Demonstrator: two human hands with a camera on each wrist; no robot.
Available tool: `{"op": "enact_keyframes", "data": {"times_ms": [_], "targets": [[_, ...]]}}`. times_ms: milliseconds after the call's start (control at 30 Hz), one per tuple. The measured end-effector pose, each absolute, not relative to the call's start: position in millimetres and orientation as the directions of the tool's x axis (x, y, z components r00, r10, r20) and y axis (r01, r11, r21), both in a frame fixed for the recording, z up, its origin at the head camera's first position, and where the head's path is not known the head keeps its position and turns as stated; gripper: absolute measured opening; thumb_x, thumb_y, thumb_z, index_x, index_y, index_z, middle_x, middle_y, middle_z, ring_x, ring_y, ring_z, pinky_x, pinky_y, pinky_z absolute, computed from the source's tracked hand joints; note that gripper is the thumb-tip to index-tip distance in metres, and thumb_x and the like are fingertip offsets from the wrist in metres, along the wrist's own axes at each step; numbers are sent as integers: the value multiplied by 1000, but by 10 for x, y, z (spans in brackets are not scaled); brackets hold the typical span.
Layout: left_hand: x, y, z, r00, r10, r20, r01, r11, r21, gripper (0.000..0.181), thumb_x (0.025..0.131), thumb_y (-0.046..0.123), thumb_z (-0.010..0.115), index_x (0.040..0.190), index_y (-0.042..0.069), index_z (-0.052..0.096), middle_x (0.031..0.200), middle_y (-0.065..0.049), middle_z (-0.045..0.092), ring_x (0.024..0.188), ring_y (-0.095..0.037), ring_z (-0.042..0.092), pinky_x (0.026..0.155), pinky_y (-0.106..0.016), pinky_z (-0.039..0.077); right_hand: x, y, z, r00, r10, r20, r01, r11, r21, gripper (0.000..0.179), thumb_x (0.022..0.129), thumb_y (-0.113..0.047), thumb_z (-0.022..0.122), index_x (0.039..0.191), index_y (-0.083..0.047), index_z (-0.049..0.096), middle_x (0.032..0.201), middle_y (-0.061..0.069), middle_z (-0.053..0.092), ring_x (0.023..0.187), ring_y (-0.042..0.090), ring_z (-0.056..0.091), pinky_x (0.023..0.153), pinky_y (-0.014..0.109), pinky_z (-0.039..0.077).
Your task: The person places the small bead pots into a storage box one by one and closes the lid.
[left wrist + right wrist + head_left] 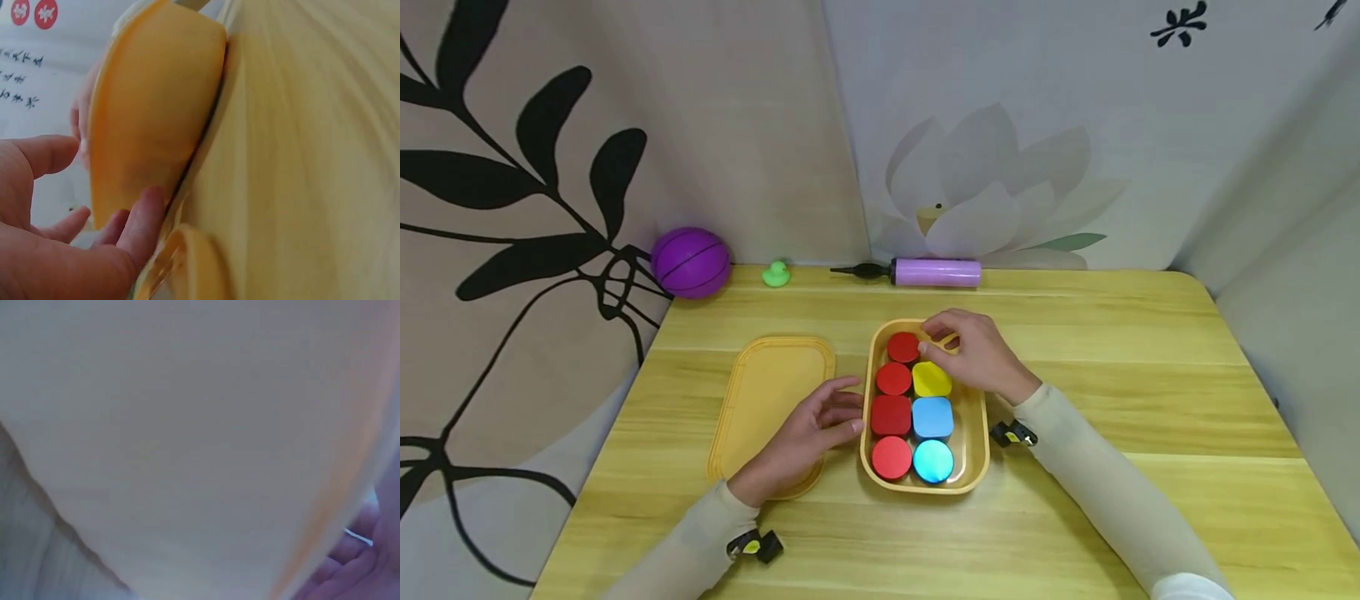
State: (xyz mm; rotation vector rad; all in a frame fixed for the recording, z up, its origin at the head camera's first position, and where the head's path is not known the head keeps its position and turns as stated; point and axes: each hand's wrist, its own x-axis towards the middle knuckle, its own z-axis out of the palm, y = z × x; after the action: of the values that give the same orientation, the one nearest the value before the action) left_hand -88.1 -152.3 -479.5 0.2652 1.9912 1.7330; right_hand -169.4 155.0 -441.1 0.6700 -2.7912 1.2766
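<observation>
A yellow-orange tray (pixel 964 486) on the table holds several small blocks in two columns. Red blocks (pixel 891 416) fill its left column. On the right are a yellow block (pixel 932 379), a light blue block (pixel 932 418) and a round blue block (pixel 933 462). My left hand (pixel 808 433) is at the tray's left side, fingers loosely spread; in the left wrist view a fingertip touches its outer wall (pixel 156 112). My right hand (pixel 973 350) is over the tray's far right corner, thumb and fingers bent; whatever lies beneath them is mostly hidden.
A flat yellow lid (pixel 767 387) lies left of the tray, partly under my left hand. Along the back edge are a purple ball (pixel 691 262), a green toy duck (pixel 777 273) and a purple hand pump (pixel 936 272). A sleeve (pixel 187 437) covers most of the right wrist view.
</observation>
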Motion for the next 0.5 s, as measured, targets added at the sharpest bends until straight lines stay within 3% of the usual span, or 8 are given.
{"op": "enact_keyframes", "data": {"times_ms": [167,333,500], "targets": [[-912,-1665,-4730,-878,442,-185,-151,111,982,64,105,25,69,159,7,39,154,-23,48,139,-43,55,102,-29,58,-1628,1616,-4411,-905,-366,216,-397,547,-737,33,99,-25,74,124,-5,73,118,10,76,103,23,72,85,46,64],[-944,-1847,-4682,-906,393,-160,-128,105,986,62,105,22,68,157,4,40,153,-27,48,138,-47,55,102,-29,58,-1545,1717,-4388,-907,-349,236,-398,525,-752,35,99,-23,74,128,-4,70,117,14,77,100,23,72,83,47,64],[-961,-2086,-4682,-933,323,-159,-114,154,982,60,105,19,67,156,1,41,151,-27,50,135,-43,59,100,-28,59,-1448,1837,-4377,-913,-331,237,-388,527,-756,33,99,-19,73,129,-4,69,117,14,76,99,21,72,82,41,64]]}}
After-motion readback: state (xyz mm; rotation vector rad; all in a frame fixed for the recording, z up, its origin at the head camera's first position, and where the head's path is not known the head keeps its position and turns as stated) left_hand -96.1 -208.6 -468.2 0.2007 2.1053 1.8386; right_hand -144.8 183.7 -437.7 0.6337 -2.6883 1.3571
